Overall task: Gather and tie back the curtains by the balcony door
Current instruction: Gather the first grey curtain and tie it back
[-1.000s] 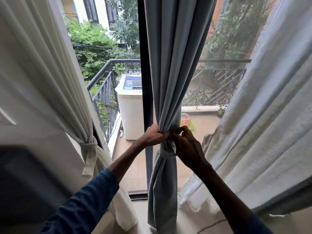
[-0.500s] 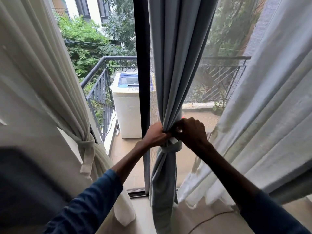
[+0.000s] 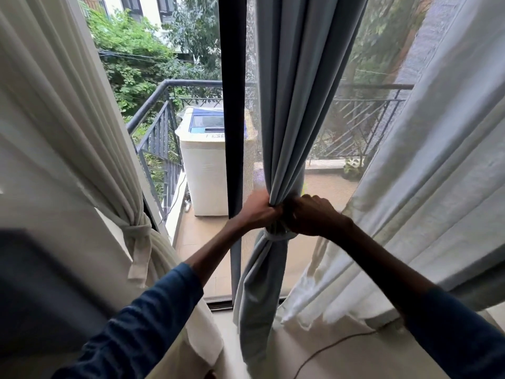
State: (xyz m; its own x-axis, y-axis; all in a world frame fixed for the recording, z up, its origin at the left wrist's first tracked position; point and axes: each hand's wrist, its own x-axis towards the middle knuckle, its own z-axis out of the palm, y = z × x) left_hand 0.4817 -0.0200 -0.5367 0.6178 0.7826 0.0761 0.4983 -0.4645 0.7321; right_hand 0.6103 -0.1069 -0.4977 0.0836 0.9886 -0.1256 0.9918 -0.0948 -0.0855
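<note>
Things counted, kind by kind.
Three curtains are seen: a cream curtain [image 3: 68, 132], a grey curtain [image 3: 295, 91] and a white curtain [image 3: 437, 173]. Two ties are counted, a cream tie [image 3: 136, 231] and a grey tie [image 3: 276, 236]. Two hands are shown, the left hand [image 3: 257, 212] and the right hand [image 3: 311, 214]. One washer [image 3: 205, 173], one railing [image 3: 153, 105] and one cable [image 3: 328, 348] are seen.

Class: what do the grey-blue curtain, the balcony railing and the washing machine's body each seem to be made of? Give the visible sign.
Grey-blue curtain: woven cloth, matte and fairly thick; it hangs in soft folds and bunches where gripped.
Balcony railing: likely painted metal; thin dark bars, smooth rounded top rail.
Washing machine: probably plastic or enamelled metal, off-white with a dull sheen.
</note>
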